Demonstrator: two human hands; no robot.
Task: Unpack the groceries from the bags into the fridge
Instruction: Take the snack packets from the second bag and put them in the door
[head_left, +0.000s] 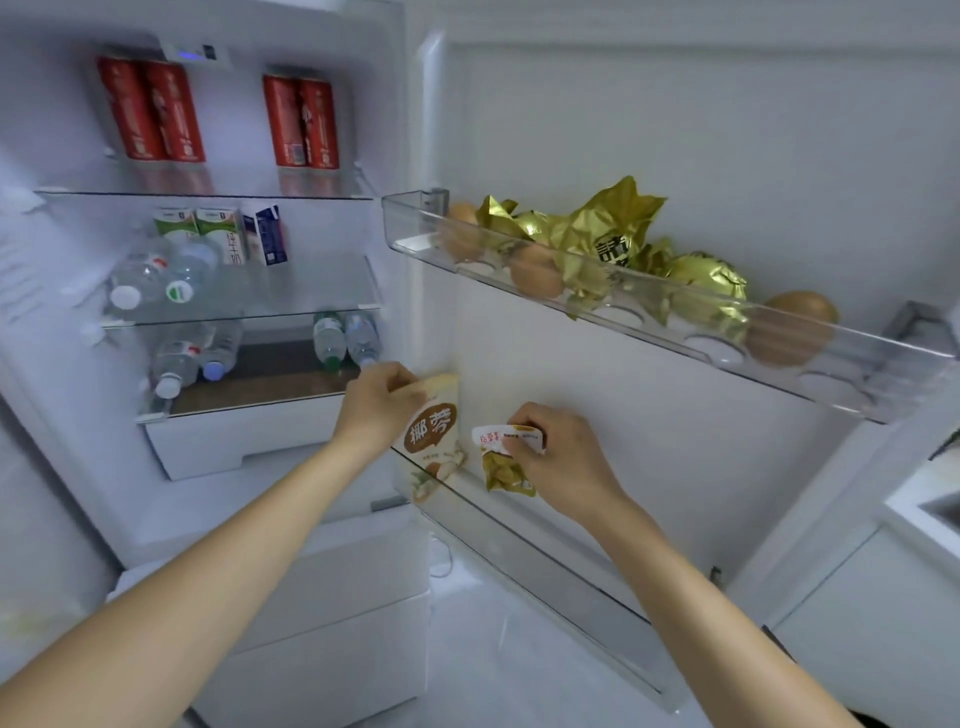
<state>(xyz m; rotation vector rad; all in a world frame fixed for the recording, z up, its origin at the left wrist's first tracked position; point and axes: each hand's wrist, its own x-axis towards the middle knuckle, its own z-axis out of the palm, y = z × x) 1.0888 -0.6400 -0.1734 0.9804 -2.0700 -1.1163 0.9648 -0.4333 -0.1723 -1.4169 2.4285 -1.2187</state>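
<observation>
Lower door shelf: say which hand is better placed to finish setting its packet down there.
Left, probably. The left hand pinches the top of the tall pouch, whose bottom is already behind the lower door shelf rim. The right hand holds the small packet, which looks higher.

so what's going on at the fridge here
A person is loading snack packets into the lower door shelf of an open fridge. The left hand holds a tall cream pouch by its top, its bottom already in the shelf. The right hand pinches a smaller packet just beside it. The upper door tray already has eggs and gold foil packs.
</observation>
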